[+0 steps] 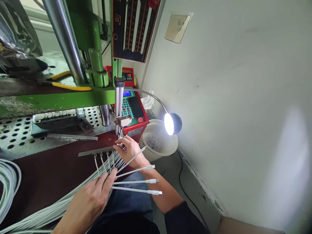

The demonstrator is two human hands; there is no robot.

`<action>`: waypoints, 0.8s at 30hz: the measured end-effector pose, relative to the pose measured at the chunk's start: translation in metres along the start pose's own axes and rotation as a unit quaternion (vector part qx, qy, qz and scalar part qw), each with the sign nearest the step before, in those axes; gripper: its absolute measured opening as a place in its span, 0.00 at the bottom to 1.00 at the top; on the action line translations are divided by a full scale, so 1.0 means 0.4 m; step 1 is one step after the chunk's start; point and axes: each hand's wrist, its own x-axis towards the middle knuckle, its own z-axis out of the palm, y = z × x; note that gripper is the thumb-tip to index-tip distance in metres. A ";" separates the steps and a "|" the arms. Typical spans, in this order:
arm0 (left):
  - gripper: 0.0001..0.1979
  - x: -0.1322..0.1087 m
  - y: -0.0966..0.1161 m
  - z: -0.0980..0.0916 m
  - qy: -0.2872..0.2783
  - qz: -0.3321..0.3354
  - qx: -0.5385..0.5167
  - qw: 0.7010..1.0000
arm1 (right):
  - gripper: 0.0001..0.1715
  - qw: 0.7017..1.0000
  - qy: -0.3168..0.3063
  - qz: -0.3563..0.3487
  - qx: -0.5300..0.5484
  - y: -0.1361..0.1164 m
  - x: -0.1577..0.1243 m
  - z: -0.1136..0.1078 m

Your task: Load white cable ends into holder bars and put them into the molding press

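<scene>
My left hand point(90, 200) lies on a bundle of white cables point(73, 198), its fingers closed around several cables whose connector ends point(156, 181) fan out to the right. My right hand point(130, 150) pinches one cable's connector at the right end of a narrow metal fixture bar point(96, 151), beneath a small vertical press head point(119, 97). Several cables sit plugged into the bar in a row.
A green moulding machine point(73, 97) with a perforated metal plate point(14, 133) stands behind. A red control box point(133, 107), a lit gooseneck lamp point(172, 123) and a white bucket of scrap point(158, 143) are to the right. More cable coils point(7, 185) lie at left.
</scene>
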 end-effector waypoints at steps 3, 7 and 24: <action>0.28 0.006 -0.007 -0.003 -0.007 -0.003 0.002 1.000 | 0.11 0.998 0.027 0.054 0.030 0.046 -0.073 -0.060; 0.31 0.011 -0.013 0.010 -0.033 -0.006 -0.021 0.999 | 0.19 0.969 0.058 0.170 0.167 0.084 -0.166 -0.132; 0.24 0.048 -0.016 -0.002 -0.113 0.030 0.013 0.993 | 0.18 0.964 -0.078 0.189 0.172 0.080 -0.208 -0.155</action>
